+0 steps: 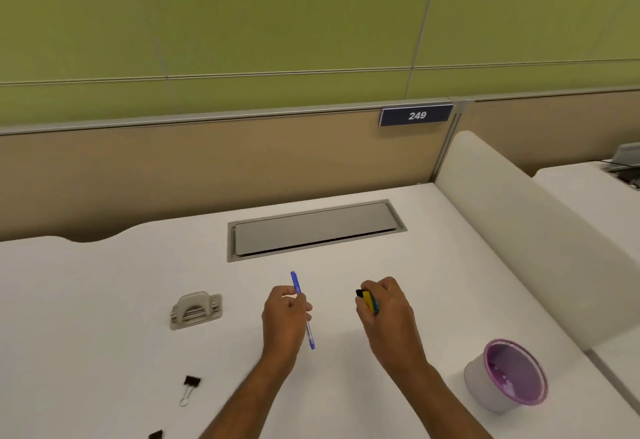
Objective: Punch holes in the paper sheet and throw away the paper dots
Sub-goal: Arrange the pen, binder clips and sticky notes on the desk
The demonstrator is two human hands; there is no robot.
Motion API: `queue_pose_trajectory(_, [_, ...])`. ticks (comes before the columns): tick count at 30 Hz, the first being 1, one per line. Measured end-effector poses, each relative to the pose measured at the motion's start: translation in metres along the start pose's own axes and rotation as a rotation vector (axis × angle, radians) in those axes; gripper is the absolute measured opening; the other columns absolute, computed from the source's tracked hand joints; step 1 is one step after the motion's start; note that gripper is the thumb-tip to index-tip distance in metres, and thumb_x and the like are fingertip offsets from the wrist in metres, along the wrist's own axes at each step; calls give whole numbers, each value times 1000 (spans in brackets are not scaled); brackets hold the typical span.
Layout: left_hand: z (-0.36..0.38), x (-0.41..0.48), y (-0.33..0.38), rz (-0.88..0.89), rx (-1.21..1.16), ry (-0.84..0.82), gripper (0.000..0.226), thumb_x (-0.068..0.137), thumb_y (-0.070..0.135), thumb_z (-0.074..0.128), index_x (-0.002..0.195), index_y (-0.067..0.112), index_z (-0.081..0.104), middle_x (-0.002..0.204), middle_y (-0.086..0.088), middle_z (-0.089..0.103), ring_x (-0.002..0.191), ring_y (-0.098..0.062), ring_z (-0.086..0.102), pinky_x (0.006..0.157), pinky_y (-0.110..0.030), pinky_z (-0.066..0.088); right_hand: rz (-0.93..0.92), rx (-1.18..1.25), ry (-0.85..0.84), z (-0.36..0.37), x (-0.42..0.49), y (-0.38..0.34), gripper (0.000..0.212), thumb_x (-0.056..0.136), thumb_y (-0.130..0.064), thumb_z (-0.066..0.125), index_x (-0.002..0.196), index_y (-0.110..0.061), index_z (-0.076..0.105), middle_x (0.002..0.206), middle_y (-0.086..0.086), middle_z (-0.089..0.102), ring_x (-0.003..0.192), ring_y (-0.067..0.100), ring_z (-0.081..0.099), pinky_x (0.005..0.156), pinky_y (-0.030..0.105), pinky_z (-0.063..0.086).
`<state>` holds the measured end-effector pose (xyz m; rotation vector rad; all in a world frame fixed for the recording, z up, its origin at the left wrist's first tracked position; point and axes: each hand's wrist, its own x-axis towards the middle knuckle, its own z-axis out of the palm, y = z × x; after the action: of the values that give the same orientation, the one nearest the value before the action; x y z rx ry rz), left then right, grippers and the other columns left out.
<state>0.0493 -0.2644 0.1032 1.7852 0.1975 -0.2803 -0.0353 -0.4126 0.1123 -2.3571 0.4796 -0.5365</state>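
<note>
At the near edge of the white desk (pixel 104 300) a small black thing (pixel 156 434) is being cut off by the frame, and I cannot tell what it is. Both forearms are also running out of view there. A little farther in, 1 black binder clip (pixel 189 388) is lying on the left. On the right a round bin (pixel 485 390) with a purple liner is standing upright. Pale specks are showing inside it, too blurred to make out.

Farther in, the left hand (pixel 285 314) is curling its fingers round a blue pen (pixel 310 334), which is sticking out past the hand at both ends. The right hand (pixel 384 307) is closing over a small block (pixel 367 298) with black, yellow and blue bands. Most of the block is hiding under the fingers, so I cannot tell what it is.

The grey hole punch (pixel 195 310) is sitting on the desk left of the left hand, near it but apart, with neither hand touching it. The bin is standing nearer and to the right of the right hand, well apart.

Beyond the hands a grey cable hatch (pixel 315 231) is lying flush in the desk. A sign (pixel 416 115) reading 249 is hanging on the far partition (pixel 207 168).
</note>
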Motion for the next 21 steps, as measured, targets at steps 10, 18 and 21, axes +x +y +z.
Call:
queue_pose_trajectory(10, [111,17,17,155,166,-13,15,89,13,72,75,10,66,67,-4,68,60,-21,65,58,-31,57,26,-163,-13,-61,77,83,20,98,-17,58,116,-10,65,104,0,53,91,17,56,77,32,53])
queue_pose_trajectory(18, [156,39,9,167,305,-12,18,87,12,74,73,9,63,63,3,62,55,-9,57,52,-12,42,95,-376,-197,-68,125,136,14,97,-15,49,92,-9,61,96,2,49,83,21,52,66,32,48])
queue_pose_trajectory(21, [164,44,3,155,340,-17,19,87,13,74,73,9,63,62,4,61,54,-9,56,51,-8,39,116,-457,-266,-58,132,150,15,96,-13,48,92,-6,61,96,4,49,82,23,53,67,33,48])
